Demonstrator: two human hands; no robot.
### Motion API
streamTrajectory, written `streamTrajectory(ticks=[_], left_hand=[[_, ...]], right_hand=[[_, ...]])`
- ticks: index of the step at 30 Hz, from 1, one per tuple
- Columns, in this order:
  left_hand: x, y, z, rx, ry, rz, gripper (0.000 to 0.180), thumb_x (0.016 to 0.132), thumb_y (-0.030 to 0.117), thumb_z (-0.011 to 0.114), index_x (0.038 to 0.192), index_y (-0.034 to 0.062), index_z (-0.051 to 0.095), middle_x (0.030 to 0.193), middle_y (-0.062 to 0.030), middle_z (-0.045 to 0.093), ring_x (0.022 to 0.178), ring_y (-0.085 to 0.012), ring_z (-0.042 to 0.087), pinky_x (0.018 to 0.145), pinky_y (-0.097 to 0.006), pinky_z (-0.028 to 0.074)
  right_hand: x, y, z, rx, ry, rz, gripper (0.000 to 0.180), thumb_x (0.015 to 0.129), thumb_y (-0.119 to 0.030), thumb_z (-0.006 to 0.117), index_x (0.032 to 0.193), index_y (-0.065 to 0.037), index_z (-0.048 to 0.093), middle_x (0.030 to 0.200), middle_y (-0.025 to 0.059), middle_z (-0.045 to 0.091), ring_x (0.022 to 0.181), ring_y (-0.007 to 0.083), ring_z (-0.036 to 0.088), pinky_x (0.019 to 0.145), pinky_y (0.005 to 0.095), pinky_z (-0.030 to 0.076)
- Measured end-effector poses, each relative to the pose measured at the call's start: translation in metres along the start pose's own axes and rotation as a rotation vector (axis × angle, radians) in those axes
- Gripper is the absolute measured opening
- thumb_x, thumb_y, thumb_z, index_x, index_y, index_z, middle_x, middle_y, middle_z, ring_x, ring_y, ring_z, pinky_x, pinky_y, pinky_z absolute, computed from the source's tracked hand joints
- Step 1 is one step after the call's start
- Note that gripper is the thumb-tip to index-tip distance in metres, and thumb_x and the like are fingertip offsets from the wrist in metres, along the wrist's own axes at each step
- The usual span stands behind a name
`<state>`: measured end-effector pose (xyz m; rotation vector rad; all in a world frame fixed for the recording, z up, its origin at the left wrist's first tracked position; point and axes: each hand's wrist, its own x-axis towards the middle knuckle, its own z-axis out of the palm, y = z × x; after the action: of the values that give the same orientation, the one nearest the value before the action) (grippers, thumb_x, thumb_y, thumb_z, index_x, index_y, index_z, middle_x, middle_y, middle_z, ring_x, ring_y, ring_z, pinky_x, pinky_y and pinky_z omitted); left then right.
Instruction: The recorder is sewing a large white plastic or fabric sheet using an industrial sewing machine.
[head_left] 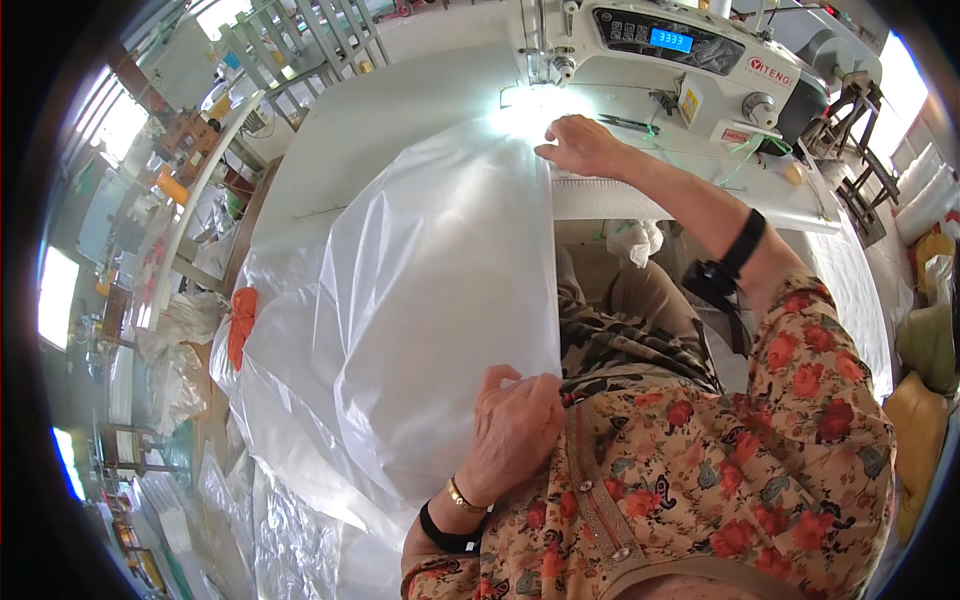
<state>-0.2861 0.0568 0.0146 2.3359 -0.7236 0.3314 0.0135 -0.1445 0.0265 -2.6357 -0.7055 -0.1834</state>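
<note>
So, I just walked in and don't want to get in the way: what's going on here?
A person in a floral top is handling a shiny whitish sheet at a sewing machine. The left hand grips the sheet's edge close to the body. The right hand is at the same edge farther off, beside the bright light under the machine; whether it pinches the sheet is unclear.

One left hand (517, 422), one right hand (588, 148), one white sheet (450, 300), one sewing machine (640, 72), one blue-lit display (671, 40), one gold bracelet (461, 496) and two black straps (745, 243) are showing.
</note>
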Motion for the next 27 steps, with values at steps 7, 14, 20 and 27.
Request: streamTrajectory(ticks=[7,14,20,27], left_hand=[[0.014,0.018,0.004,-0.157,0.039,-0.015,0.008,0.078,-0.001,0.061,0.083,0.0048,0.057,0.057,-0.0053,0.054,0.053,-0.0252,0.054,0.08,-0.039,0.046],[0.034,0.029,0.011,-0.128,0.018,0.111,0.007,0.078,0.001,0.06,0.079,0.0049,0.054,0.056,-0.0062,0.054,0.055,-0.0264,0.055,0.08,-0.04,0.046],[0.023,0.011,0.042,-0.139,-0.025,0.098,0.007,0.078,0.003,0.059,0.078,0.0043,0.052,0.058,-0.0093,0.055,0.058,-0.0306,0.056,0.08,-0.041,0.046],[0.018,0.0,0.047,-0.14,-0.086,0.105,0.007,0.078,0.004,0.059,0.08,0.0037,0.052,0.061,-0.0115,0.056,0.062,-0.0325,0.057,0.085,-0.043,0.044]], right_hand=[[0.049,-0.016,0.005,-0.332,-0.119,0.174,0.022,0.079,-0.015,0.058,0.089,0.001,0.069,0.101,0.0205,0.067,0.093,0.0336,0.066,0.078,0.0455,0.053],[0.06,-0.012,0.012,-0.535,-0.2,0.198,0.021,0.071,-0.006,0.065,0.09,-0.005,0.072,0.098,0.0143,0.07,0.093,0.028,0.068,0.075,0.0432,0.056],[0.014,-0.024,0.018,-0.459,-0.109,0.25,0.018,0.071,-0.005,0.065,0.088,-0.004,0.071,0.095,0.0133,0.07,0.09,0.0272,0.068,0.071,0.0405,0.056],[-0.046,-0.064,0.023,-0.455,-0.112,0.242,0.018,0.076,-0.006,0.063,0.092,0.0,0.067,0.092,0.0153,0.069,0.09,0.0273,0.068,0.067,0.0372,0.056]])
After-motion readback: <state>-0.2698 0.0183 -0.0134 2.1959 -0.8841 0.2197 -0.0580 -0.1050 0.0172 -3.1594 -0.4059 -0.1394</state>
